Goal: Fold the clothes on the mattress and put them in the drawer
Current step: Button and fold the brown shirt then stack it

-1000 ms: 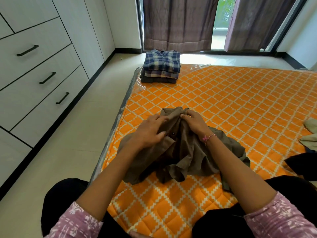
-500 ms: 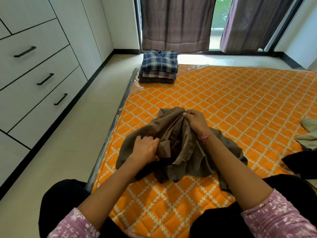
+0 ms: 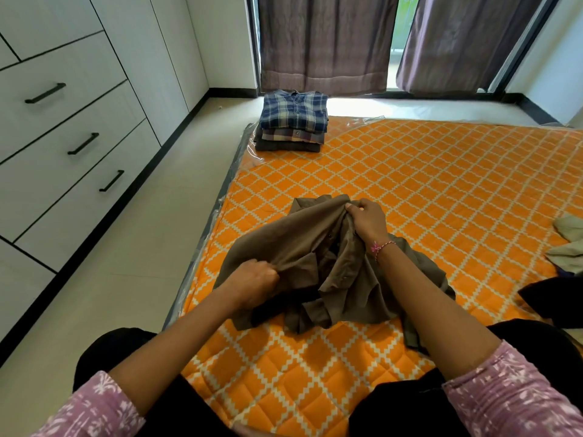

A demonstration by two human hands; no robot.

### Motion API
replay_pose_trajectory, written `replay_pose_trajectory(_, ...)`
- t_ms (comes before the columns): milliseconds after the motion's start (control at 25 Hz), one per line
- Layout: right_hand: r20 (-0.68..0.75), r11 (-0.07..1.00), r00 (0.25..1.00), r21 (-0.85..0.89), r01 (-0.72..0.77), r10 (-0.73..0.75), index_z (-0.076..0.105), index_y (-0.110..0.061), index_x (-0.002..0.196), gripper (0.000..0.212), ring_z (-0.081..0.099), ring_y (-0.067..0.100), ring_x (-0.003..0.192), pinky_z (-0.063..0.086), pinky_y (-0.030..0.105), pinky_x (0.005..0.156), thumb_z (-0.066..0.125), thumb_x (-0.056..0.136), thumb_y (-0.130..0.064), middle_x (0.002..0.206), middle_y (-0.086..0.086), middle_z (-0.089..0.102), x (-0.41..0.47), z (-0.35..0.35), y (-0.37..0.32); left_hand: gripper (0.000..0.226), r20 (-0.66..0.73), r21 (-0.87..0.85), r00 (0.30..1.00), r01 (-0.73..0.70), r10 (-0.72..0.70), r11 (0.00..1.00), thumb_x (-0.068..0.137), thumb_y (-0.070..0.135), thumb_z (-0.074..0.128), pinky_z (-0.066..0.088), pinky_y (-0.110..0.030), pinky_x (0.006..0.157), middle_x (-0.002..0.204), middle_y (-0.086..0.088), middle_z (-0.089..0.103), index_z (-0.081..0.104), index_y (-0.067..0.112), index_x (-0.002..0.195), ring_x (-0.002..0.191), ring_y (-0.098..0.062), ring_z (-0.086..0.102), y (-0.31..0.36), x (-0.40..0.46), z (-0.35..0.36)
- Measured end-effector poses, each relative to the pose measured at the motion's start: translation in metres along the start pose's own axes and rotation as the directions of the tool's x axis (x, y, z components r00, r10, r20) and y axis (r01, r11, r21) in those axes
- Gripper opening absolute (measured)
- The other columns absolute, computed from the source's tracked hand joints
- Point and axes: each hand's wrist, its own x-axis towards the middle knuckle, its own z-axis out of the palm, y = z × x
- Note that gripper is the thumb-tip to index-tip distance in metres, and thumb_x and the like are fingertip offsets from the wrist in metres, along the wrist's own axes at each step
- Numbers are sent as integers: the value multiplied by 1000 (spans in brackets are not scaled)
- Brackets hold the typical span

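Orange quilted mattress point(image 3: 426, 190) fills the floor of a bedroom, a white bank of drawers point(image 3: 63, 127) standing shut across a strip of bare floor to its left. At the mattress's far left corner sits a stack of folded shirts point(image 3: 291, 121), a blue plaid one on top; at the right edge lie a beige garment point(image 3: 569, 244) and a dark garment point(image 3: 555, 302), both cut off by the frame and not yet folded. Near the person's knees an olive-brown shirt point(image 3: 318, 247) lies bunched and unfolded on the mattress. Right hand point(image 3: 367, 220) pinches a gathered ridge of cloth at the shirt's far end, fingers curled tight; left hand point(image 3: 255, 280) grips the near left part in a closed fist. The stretch of cloth between them runs diagonally, far-right to near-left, so the judgement is that spreading the shirt flat calls for drawing the hands apart along that line. Collar and sleeves cannot be picked out in the crumple, and the shirt's lower right edge is hidden behind the right forearm.
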Motion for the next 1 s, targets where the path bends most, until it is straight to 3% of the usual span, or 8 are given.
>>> replay_pose_trajectory(200,14,994,998,88,-61,60,38,-13,59,39,38,22,60,33,32,64,52,95,-19,62,6,40,2,8,-4,57,-165,-296,891,365,-424,883,83,65,42,49,-33,65,99,1,58,53,16,110,84,-21,62,37,17,-3)
replay_pose_trajectory(320,0,995,997,65,-73,74,37,-13,58,41,37,20,57,32,31,61,52,96,-19,61,6,38,3,10,-5,31,-77,-343,813,522,-578,781,94,37,49,49,-38,74,112,-5,59,47,13,114,99,-27,61,60,43,-6)
replay_pose_trajectory(440,-23,998,998,12,-64,64,33,-15,57,43,33,19,54,29,32,62,53,95,-17,58,5,34,5,6,2,18,-50,-430,873,420,-485,799,90,13,50,48,-41,74,107,-12,63,50,10,108,98,-34,61,47,38,-3)
replay_pose_trajectory(520,-18,998,999,-43,-38,37,31,-14,57,43,32,20,55,27,30,60,54,94,-16,59,7,34,5,3,6,25,154,-445,919,393,-364,805,85,13,58,50,-39,76,108,-12,64,55,11,110,99,-31,61,27,26,-6)
replay_pose_trajectory(640,28,999,999,-46,-24,25,39,-11,63,36,40,23,66,28,29,61,53,95,-17,69,13,43,-1,6,7,41,472,-355,854,412,-220,839,78,23,73,53,-39,84,109,-7,66,60,14,116,99,-25,63,-1,17,-23)
replay_pose_trajectory(760,57,1000,998,-18,-10,11,46,-9,71,27,41,23,69,29,31,63,54,95,-17,72,13,44,-3,12,7,52,171,-538,915,398,-367,743,77,50,69,52,-41,84,110,-1,62,57,14,113,99,-21,59,7,39,-39)
replay_pose_trajectory(840,75,1000,997,-23,-18,19,46,-9,69,28,41,23,63,31,30,59,53,95,-18,67,12,44,-5,11,5,52,-26,-582,854,409,-519,703,79,55,65,52,-39,80,110,-2,58,53,15,111,101,-21,56,33,61,-43)
replay_pose_trajectory(1000,101,999,994,-47,-25,30,35,-14,58,42,34,16,51,27,28,52,52,96,-19,56,4,36,-11,10,8,17,-61,-634,788,443,-612,634,88,27,63,48,-34,69,97,-5,61,55,13,93,91,-24,60,54,89,-30)
